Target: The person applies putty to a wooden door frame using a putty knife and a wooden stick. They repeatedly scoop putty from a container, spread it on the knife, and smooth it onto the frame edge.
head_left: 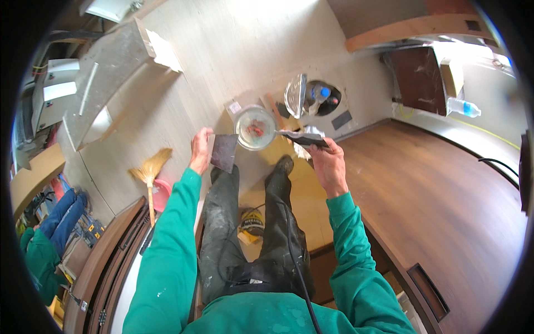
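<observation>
My left hand (199, 153) is closed on the edge of a dark grey, flat rectangular plate (224, 153), its broad face turned up. In my right hand (329, 170) is another thin dark plate (306, 138), seen nearly edge-on, with pale material behind it. The exact kind of these plates I cannot tell. Between and just beyond both hands stands a round, clear tub (240, 138) with orange-red lumps (255, 128) in its whitish contents. Both plates are held near the tub's sides, above my spread legs.
A broom (150, 166) and pink pan (162, 193) lie left. Beyond the tub is a dark round container (334, 104) with a blue-capped bottle (320, 94). A yellow-black bag (251, 225) sits between my legs. A wooden panel (439, 183) spans the right; a person in green (43, 259) is far left.
</observation>
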Motion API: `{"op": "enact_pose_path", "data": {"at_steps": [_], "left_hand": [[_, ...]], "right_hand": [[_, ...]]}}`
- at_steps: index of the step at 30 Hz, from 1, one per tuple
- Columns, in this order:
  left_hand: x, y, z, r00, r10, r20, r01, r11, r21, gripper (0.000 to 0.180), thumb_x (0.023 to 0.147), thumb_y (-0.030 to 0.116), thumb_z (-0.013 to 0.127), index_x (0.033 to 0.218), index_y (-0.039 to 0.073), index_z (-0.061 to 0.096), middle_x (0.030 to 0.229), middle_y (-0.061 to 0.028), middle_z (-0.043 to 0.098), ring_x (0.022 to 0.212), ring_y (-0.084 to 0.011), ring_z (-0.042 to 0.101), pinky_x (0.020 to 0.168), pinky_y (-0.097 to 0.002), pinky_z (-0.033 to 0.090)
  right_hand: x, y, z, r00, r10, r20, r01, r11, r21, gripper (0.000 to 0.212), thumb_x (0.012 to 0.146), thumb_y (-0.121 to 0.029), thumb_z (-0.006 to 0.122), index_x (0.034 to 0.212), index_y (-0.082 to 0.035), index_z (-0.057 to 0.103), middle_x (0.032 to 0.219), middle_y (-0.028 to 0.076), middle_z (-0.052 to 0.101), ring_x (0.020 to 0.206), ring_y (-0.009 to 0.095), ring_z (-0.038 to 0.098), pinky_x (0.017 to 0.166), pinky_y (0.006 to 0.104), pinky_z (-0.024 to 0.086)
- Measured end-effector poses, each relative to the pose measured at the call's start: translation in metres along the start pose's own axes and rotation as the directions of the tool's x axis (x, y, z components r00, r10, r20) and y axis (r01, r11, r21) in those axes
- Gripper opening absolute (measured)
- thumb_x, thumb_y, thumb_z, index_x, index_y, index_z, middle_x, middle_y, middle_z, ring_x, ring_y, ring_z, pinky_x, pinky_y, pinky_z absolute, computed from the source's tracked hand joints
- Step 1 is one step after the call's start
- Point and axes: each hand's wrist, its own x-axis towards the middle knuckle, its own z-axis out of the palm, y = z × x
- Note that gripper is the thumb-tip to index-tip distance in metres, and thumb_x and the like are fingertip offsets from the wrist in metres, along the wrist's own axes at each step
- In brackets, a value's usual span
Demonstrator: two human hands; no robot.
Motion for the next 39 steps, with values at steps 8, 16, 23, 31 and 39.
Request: {"op": "enact_pose_path", "data": {"at_steps": [8, 16, 23, 31, 39], "left_hand": [[-0.237, 0.205, -0.010, 0.805, 0.412, 0.427, -0.092, 0.798, -0.596, 0.020, 0.091, 0.004, 0.061, 0.111, 0.002, 0.062, 0.106, -0.0063, 0.067, 0.097, -0.0165, 0.065, 0.087, -0.0314, 0.053], [-0.448, 0.299, -0.010, 0.746, 0.454, 0.487, 0.120, 0.627, -0.770, 0.024, 0.096, 0.017, 0.062, 0.118, 0.005, 0.062, 0.107, -0.0080, 0.070, 0.100, -0.0222, 0.068, 0.092, -0.0387, 0.054], [-0.538, 0.291, -0.018, 0.616, 0.600, 0.510, -0.075, 0.689, -0.721, 0.031, 0.105, 0.029, 0.052, 0.123, 0.005, 0.061, 0.118, -0.0106, 0.068, 0.111, -0.0257, 0.066, 0.100, -0.0417, 0.051], [-0.569, 0.289, -0.037, 0.596, 0.731, 0.332, -0.039, 0.440, -0.897, 0.026, 0.102, 0.017, 0.060, 0.123, 0.001, 0.060, 0.118, -0.0087, 0.068, 0.106, -0.0205, 0.067, 0.096, -0.0363, 0.054], [-0.565, 0.319, -0.078, 0.460, 0.838, 0.295, -0.026, 0.344, -0.938, 0.027, 0.101, 0.015, 0.061, 0.124, 0.001, 0.059, 0.119, -0.0082, 0.067, 0.109, -0.0202, 0.065, 0.098, -0.0363, 0.052]], "right_hand": [[-0.105, -0.201, 0.144, 0.702, -0.538, 0.467, 0.712, 0.529, -0.461, 0.030, 0.085, 0.009, 0.063, 0.111, -0.002, 0.073, 0.113, 0.017, 0.070, 0.108, 0.028, 0.067, 0.095, 0.0335, 0.051], [-0.246, -0.315, 0.216, 0.171, -0.675, 0.717, 0.970, -0.012, -0.243, 0.038, 0.068, 0.000, 0.069, 0.103, -0.012, 0.079, 0.108, 0.015, 0.069, 0.106, 0.040, 0.068, 0.093, 0.0480, 0.053], [-0.313, -0.320, 0.221, 0.013, -0.719, 0.695, 0.973, -0.150, -0.173, 0.044, 0.073, 0.009, 0.064, 0.108, -0.013, 0.079, 0.131, 0.023, 0.058, 0.117, 0.043, 0.064, 0.096, 0.0472, 0.054], [-0.354, -0.318, 0.231, 0.136, -0.700, 0.702, 0.754, -0.386, -0.531, 0.054, 0.068, 0.004, 0.070, 0.117, -0.017, 0.076, 0.131, 0.019, 0.059, 0.113, 0.038, 0.063, 0.093, 0.0441, 0.054], [-0.333, -0.323, 0.223, 0.248, -0.663, 0.707, 0.627, -0.446, -0.638, 0.050, 0.077, 0.005, 0.068, 0.122, -0.016, 0.073, 0.127, 0.017, 0.062, 0.105, 0.030, 0.067, 0.090, 0.0365, 0.053]]}}
